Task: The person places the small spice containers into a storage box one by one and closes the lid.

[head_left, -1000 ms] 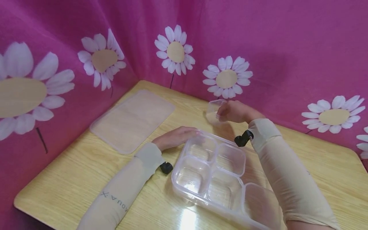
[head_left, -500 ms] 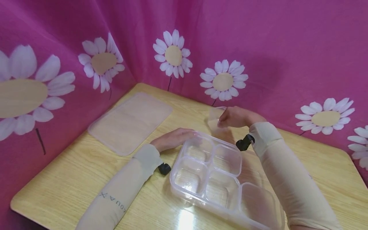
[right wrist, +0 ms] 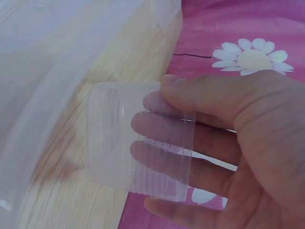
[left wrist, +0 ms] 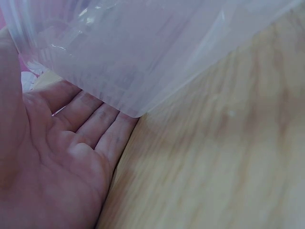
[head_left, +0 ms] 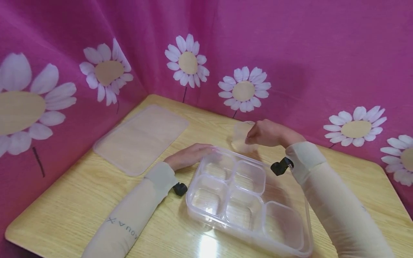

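Note:
Beyond the far side of a clear plastic box, my right hand (head_left: 271, 133) holds a small clear plastic container (right wrist: 109, 138), its thumb at the rim and several fingers showing through the wall. The box (head_left: 222, 228) sits on the table with several similar small containers, such as a near-left one (head_left: 208, 195) and a near-right one (head_left: 285, 225), fitted inside. A bare slot shows at its far right side. My left hand (head_left: 187, 156) lies against the box's far-left corner. In the left wrist view, its fairly straight fingers touch the box's lower wall (left wrist: 119, 62).
A flat translucent lid (head_left: 142, 139) lies on the wooden table (head_left: 77, 200) left of the box. Pink cloth (head_left: 300, 71) printed with daisies hangs along the table's left and back edges. Each sleeve cuff carries a black camera mount.
My right hand has moved slightly right and lower with the small container, and the forearm covers less of the box. The left hand stays at the box's corner. The head view has shifted slightly.

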Motion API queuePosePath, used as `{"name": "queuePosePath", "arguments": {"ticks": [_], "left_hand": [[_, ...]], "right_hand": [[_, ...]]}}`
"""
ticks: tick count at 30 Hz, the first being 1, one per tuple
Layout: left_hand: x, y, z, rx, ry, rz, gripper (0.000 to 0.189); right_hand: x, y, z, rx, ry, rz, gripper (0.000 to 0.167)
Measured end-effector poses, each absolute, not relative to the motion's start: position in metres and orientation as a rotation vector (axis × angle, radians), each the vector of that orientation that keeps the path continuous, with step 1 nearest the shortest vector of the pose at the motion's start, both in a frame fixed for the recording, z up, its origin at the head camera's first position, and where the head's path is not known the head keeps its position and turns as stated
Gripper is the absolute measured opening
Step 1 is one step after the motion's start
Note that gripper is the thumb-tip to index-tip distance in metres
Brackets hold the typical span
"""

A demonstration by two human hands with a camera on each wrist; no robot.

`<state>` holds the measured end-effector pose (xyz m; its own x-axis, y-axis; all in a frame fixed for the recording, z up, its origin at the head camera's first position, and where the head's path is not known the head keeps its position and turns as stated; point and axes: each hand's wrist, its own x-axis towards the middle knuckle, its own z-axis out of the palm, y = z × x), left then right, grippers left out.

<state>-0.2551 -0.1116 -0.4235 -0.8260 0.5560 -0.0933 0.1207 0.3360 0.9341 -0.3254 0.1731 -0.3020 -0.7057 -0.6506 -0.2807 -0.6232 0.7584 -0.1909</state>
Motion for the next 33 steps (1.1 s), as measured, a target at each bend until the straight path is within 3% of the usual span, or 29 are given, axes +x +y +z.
{"name": "queuePosePath", "arguments": {"ticks": [5,33], "left_hand": [[-0.255,-0.112,-0.424,0.617,2.207,1.496,0.049],[-0.257,-0.111,-0.425,0.638,2.153,1.542,0.048]], "right_hand": [[-0.314,0.182,-0.297,-1.107,2.702,-0.147,0.017],[-0.256,0.228,-0.292,-1.190,2.969,-0.538,0.009]]}}
